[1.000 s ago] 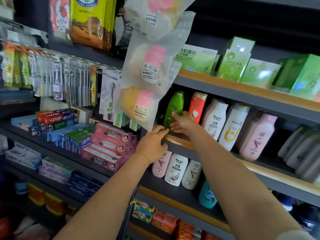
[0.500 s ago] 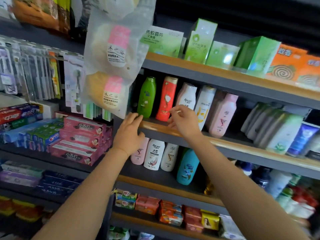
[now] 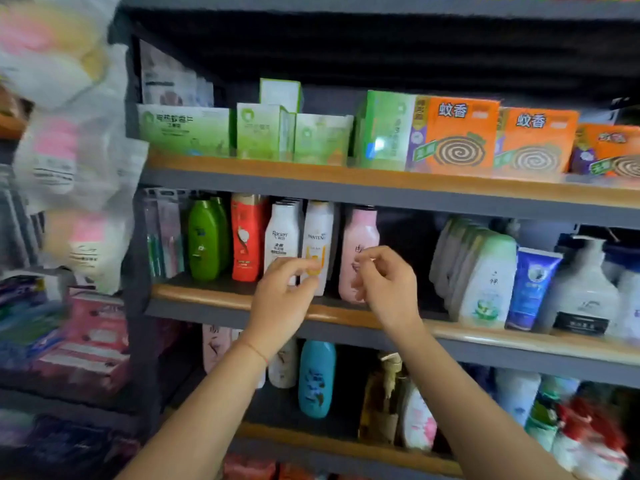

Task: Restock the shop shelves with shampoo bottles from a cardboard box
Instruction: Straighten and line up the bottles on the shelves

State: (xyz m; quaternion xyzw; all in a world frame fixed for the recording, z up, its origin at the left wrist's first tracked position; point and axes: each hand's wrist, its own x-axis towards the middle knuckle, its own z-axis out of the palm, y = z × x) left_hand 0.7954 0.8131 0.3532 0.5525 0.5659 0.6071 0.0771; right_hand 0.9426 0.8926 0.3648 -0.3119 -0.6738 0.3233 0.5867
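A dark gap opens on the middle shelf between the pink bottle and the white-green bottles.

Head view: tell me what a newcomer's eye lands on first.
The two bare hands, left hand and right hand, raised before the middle shelf, holding nothing. Behind them stands a row of shampoo bottles, the red bottle brightest. On the shelf above, orange mosquito-coil boxes stand right of centre.

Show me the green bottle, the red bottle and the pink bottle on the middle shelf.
green bottle [image 3: 203, 240]: head view, middle of its front.
red bottle [image 3: 246, 237]: head view, front label.
pink bottle [image 3: 358, 233]: head view, upper body below the neck.
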